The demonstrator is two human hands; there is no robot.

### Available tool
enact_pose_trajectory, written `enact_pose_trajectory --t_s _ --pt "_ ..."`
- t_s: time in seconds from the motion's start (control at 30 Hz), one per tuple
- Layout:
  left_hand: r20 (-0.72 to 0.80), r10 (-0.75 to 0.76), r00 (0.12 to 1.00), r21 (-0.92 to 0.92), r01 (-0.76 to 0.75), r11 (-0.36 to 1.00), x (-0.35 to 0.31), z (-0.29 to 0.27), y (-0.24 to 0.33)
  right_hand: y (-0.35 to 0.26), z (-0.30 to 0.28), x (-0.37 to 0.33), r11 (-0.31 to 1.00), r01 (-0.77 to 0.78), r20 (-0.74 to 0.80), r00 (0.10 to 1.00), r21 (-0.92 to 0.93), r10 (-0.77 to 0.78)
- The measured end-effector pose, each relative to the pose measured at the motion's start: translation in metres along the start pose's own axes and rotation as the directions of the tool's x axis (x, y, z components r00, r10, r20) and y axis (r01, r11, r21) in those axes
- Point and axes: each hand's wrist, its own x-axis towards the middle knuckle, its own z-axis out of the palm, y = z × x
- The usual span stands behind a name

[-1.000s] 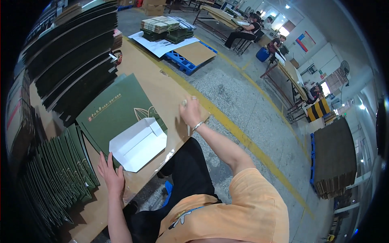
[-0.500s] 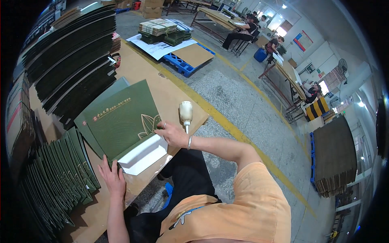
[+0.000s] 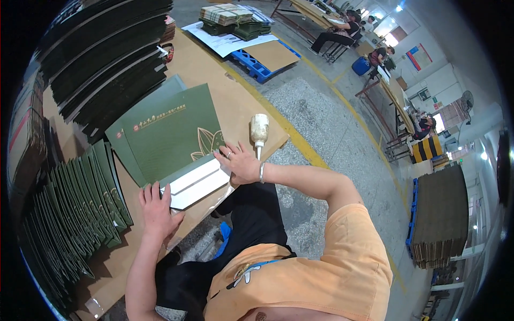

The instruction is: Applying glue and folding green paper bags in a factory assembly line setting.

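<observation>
Since a second ago the right hand [image 3: 241, 163] has come back from the glue bottle [image 3: 259, 128] and now rests spread on the white flap [image 3: 195, 182] of the green folder [image 3: 166, 134]. Left hand [image 3: 157, 206] presses flat, fingers spread, on the flap's near end; the folder lies on the brown surface [image 3: 214, 69] beside fanned green folders [image 3: 80, 203]

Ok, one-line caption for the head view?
Both hands, left hand and right hand, press a green folder's white flap flat beside a glue bottle.

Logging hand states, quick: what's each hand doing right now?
Left hand: open, flat on the white flap.
Right hand: open, pressing the green folder at the flap's fold.
</observation>
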Motion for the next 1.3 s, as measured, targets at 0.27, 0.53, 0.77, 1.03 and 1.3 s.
enact_pose_trajectory --t_s 0.27,0.53,0.77,1.03,1.3 --pt "-0.324 -0.014 0.946 -0.069 -0.009 0.998 0.007 0.025 -0.004 0.011 0.013 0.006 0.962 0.036 -0.366 0.928 0.271 0.068" --pt "-0.426 -0.356 0.832 -0.141 0.328 0.934 0.029 0.047 0.007 -0.013 0.022 0.032 0.841 -0.187 -0.371 0.834 0.508 0.409" --pt "-0.435 -0.387 0.813 -0.127 0.370 0.920 0.033 0.045 0.021 -0.015 0.035 0.028 0.776 -0.205 -0.383 0.777 0.597 0.500" --pt "-0.413 -0.293 0.862 -0.034 0.307 0.951 0.026 0.046 0.023 0.000 0.033 0.011 0.918 -0.003 -0.439 0.877 0.396 0.192" --pt "-0.406 -0.353 0.843 -0.109 0.339 0.934 0.033 0.050 0.023 -0.010 0.024 0.019 0.914 -0.107 -0.389 0.881 0.390 0.269"
